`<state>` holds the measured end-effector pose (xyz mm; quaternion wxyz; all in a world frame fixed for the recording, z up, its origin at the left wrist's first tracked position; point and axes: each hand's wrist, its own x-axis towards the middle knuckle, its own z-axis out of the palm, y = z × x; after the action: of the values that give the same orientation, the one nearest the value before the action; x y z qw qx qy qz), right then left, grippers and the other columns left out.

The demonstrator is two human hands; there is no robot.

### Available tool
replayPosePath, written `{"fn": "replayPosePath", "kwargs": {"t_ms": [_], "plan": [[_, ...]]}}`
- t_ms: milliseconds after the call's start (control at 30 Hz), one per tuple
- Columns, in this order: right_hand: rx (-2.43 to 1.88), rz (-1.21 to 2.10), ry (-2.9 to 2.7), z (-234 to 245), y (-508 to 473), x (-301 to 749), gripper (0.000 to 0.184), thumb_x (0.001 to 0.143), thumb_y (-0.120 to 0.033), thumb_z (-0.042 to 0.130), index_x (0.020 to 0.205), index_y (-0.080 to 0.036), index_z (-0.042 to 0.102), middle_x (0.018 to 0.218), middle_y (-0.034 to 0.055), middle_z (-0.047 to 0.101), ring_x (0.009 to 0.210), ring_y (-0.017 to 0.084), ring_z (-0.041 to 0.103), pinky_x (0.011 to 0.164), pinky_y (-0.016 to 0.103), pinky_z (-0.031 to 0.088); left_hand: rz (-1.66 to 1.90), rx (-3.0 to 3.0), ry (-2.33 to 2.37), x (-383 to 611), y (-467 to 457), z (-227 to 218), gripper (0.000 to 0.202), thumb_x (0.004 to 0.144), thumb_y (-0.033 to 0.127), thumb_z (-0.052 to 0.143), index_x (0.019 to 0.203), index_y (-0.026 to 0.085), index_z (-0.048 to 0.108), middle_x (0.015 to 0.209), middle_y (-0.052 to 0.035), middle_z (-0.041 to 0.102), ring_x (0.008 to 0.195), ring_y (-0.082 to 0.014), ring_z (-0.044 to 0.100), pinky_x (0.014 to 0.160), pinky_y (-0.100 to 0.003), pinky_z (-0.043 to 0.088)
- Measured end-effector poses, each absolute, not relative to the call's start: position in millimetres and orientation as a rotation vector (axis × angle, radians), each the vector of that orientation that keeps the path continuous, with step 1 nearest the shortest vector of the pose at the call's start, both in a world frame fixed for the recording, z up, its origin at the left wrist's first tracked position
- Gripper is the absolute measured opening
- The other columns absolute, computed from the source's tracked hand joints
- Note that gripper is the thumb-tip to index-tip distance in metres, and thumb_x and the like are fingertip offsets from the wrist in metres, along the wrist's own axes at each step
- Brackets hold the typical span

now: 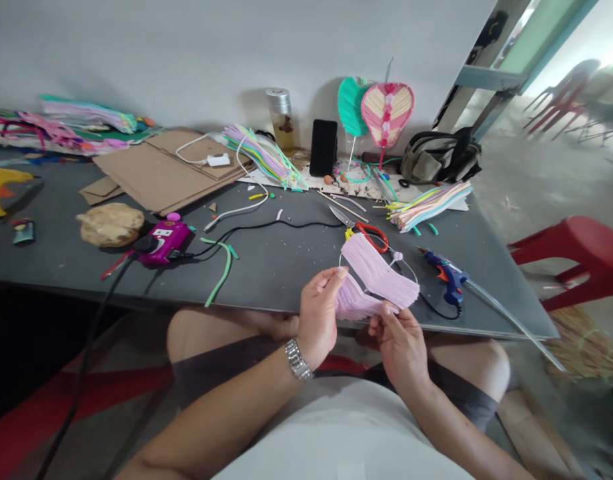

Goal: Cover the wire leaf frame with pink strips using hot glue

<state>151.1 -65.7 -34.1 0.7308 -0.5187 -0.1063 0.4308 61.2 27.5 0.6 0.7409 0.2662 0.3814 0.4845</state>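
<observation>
My left hand [320, 313] pinches the left side of a pale pink fan [381, 270], built of pleated strips on a thin wire loop. With thumb and fingers, my right hand [399, 333] grips the same fan along its lower right edge. A gap runs between the upper and lower rows of strips, and a small lilac bead-like piece [397, 256] sits on the wire. Just behind the fan lie orange-handled scissors [373, 237], partly covered by it. To the right rests a blue glue gun [449, 275] with a long clear glue stick in its back.
A magenta power socket [167, 241] with black cables and a stone-like lump [111, 225] are on the left. Behind are cardboard sheets [171, 170], bundles of coloured strips [266, 157], a phone [323, 148], a bottle [281, 120], finished fans [387, 113] and a bag [439, 157]. A red stool [581, 250] stands right.
</observation>
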Motion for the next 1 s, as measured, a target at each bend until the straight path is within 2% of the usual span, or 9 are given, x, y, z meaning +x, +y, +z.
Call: {"fn": "replayPosePath", "kwargs": {"t_ms": [133, 233, 300, 333, 400, 467, 567, 800, 1000], "plan": [[-1.244, 1.12, -0.262, -20.1, -87.9, 167.0, 0.043, 0.063, -0.047, 0.092, 0.087, -0.019, 0.07, 0.072, 0.0026, 0.07, 0.061, 0.016, 0.064, 0.054, 0.027, 0.053, 1.032, 0.775, 0.849, 49.4, 36.4, 5.1, 0.026, 0.065, 0.037, 0.088, 0.075, 0.016, 0.076, 0.072, -0.0029, 0.073, 0.064, -0.0127, 0.059, 0.063, -0.024, 0.045], [-1.551, 1.177, -0.564, 2.4, -122.2, 190.9, 0.038, 0.071, -0.048, 0.086, 0.091, -0.018, 0.075, 0.063, 0.0029, 0.068, 0.048, 0.015, 0.058, 0.041, 0.025, 0.043, 1.007, 1.098, 0.864, 32.2, 47.1, 16.1, 0.017, 0.069, 0.033, 0.085, 0.073, 0.017, 0.08, 0.073, -0.005, 0.075, 0.065, -0.0144, 0.06, 0.06, -0.024, 0.044], [-1.789, 0.896, -0.916, 25.6, -137.8, 201.7, 0.022, 0.078, -0.041, 0.082, 0.08, -0.019, 0.077, 0.051, -0.0003, 0.06, 0.042, 0.011, 0.046, 0.039, 0.024, 0.035, 0.977, 1.275, 0.857, 23.5, 49.3, 24.7, 0.01, 0.07, 0.028, 0.084, 0.072, 0.019, 0.081, 0.069, -0.0046, 0.075, 0.062, -0.0151, 0.059, 0.057, -0.024, 0.042], [-1.859, 0.584, -1.04, 39.1, -139.8, 203.3, 0.014, 0.079, -0.035, 0.081, 0.08, -0.022, 0.077, 0.054, -0.0002, 0.061, 0.045, 0.011, 0.046, 0.042, 0.025, 0.035, 0.95, 1.338, 0.841, 21.3, 48.1, 28.7, 0.007, 0.07, 0.026, 0.084, 0.07, 0.02, 0.081, 0.066, -0.0039, 0.073, 0.058, -0.0148, 0.057, 0.054, -0.024, 0.04], [-1.885, 0.099, -1.313, 66.4, -130.7, 199.3, 0.007, 0.082, -0.025, 0.075, 0.089, -0.026, 0.078, 0.077, 0.0034, 0.071, 0.063, 0.016, 0.057, 0.058, 0.03, 0.045, 0.907, 1.435, 0.797, 21.0, 41.6, 35.9, 0.003, 0.07, 0.021, 0.082, 0.068, 0.021, 0.08, 0.063, -0.0031, 0.072, 0.056, -0.015, 0.055, 0.052, -0.024, 0.038], [-1.742, -0.114, -1.635, 88.9, -108.2, 190.7, 0.013, 0.085, -0.02, 0.07, 0.094, -0.026, 0.077, 0.094, 0.0063, 0.073, 0.085, 0.022, 0.063, 0.077, 0.037, 0.05, 0.886, 1.525, 0.735, 23.7, 32.3, 41.7, 0.006, 0.07, 0.017, 0.08, 0.067, 0.022, 0.08, 0.065, -0.0029, 0.072, 0.059, -0.0158, 0.057, 0.054, -0.024, 0.038], [-1.667, -0.065, -1.931, 104.2, -72.4, 180.7, 0.012, 0.087, -0.014, 0.063, 0.087, -0.022, 0.073, 0.092, 0.0071, 0.071, 0.091, 0.023, 0.061, 0.085, 0.039, 0.046, 0.88, 1.607, 0.646, 25.4, 22.3, 48.3, 0.01, 0.069, 0.014, 0.081, 0.067, 0.024, 0.08, 0.065, -0.0027, 0.071, 0.061, -0.0163, 0.057, 0.059, -0.025, 0.038], [-1.666, 0.415, -1.764, 81.7, -57.3, 183.7, 0.011, 0.08, -0.009, 0.062, 0.08, -0.02, 0.064, 0.075, -0.0016, 0.064, 0.069, 0.013, 0.057, 0.064, 0.025, 0.041, 0.866, 1.688, 0.624, 18.9, 25.8, 48.3, 0.012, 0.071, 0.013, 0.082, 0.072, 0.026, 0.081, 0.067, -0.0048, 0.072, 0.062, -0.0188, 0.058, 0.061, -0.027, 0.038], [-1.684, 0.52, -1.702, 77.1, -59.4, 188.4, 0.009, 0.081, -0.011, 0.062, 0.079, -0.02, 0.065, 0.075, -0.0021, 0.067, 0.067, 0.012, 0.059, 0.063, 0.024, 0.042, 0.878, 1.691, 0.604, 22.2, 24.4, 41.2, 0.014, 0.071, 0.012, 0.083, 0.072, 0.026, 0.08, 0.069, -0.004, 0.072, 0.063, -0.0189, 0.06, 0.063, -0.028, 0.041]]}}
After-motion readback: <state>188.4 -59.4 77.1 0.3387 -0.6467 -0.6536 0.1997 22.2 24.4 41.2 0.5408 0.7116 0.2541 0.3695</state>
